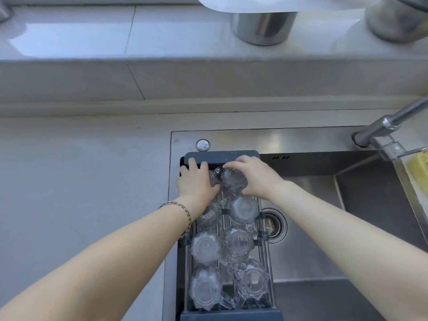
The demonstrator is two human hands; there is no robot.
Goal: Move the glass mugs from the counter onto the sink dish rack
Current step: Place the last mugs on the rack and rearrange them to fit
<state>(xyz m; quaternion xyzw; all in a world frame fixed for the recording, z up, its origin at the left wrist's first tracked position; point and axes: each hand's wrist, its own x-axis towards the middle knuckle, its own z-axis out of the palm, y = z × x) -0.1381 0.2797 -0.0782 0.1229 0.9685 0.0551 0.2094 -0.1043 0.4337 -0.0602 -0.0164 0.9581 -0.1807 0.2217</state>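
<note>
A dish rack (222, 156) with dark blue ends and metal bars lies across the left part of the steel sink. Several clear glass mugs stand upside down on it in two columns. At the rack's far end my right hand (256, 177) grips an upturned glass mug (234, 179) by its sides. My left hand (195, 180) covers another mug (212, 178) beside it, fingers reaching onto the rack's blue end; that mug is mostly hidden. Nearer me sit further mugs, such as one (244, 208) below my right hand and one (206, 288) at the near left.
The grey counter (81, 181) stretches to the left of the sink. The sink basin (324, 228) with its drain (275, 224) lies right of the rack. A chrome faucet (389, 126) reaches in from the upper right. Metal pots (264, 26) stand on the back ledge.
</note>
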